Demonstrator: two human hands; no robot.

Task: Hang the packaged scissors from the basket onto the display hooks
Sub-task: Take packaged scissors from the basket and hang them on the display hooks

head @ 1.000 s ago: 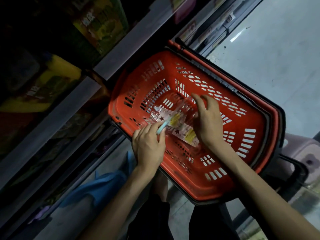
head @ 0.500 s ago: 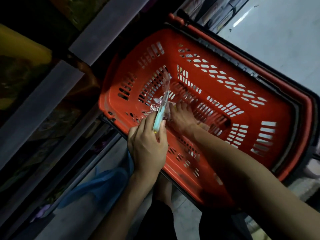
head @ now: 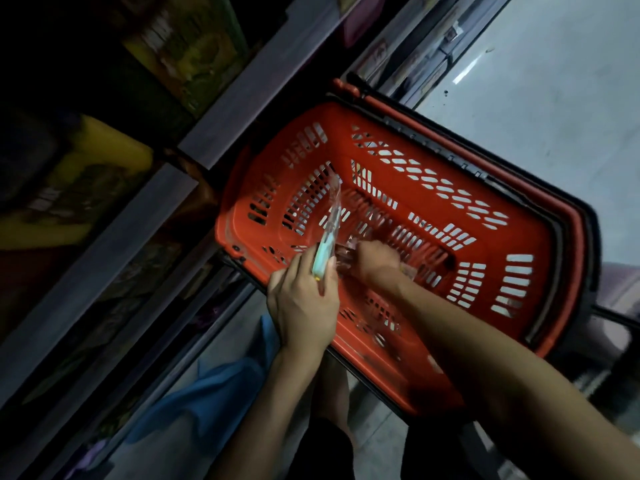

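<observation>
Looming at left, dark shelving (head: 242,98) with grey edges stands just beside the red basket (head: 415,157), a blue cloth (head: 207,403) near its foot. The left hand (head: 304,306) pinches the packaged scissors (head: 329,233) upright over the basket's near-left corner. The right hand (head: 377,261) reaches the basket floor there, fingers curled; whether they grasp anything I cannot tell.

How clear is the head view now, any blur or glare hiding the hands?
Head view: dim; the shelf stock is dark and smeared; the pale floor carries a glare streak; the red plastic slotted basket reads well; the left hand visibly grips the clear packet of pale blue scissors, but the right hand is motion-blurred, its grip unclear.
</observation>
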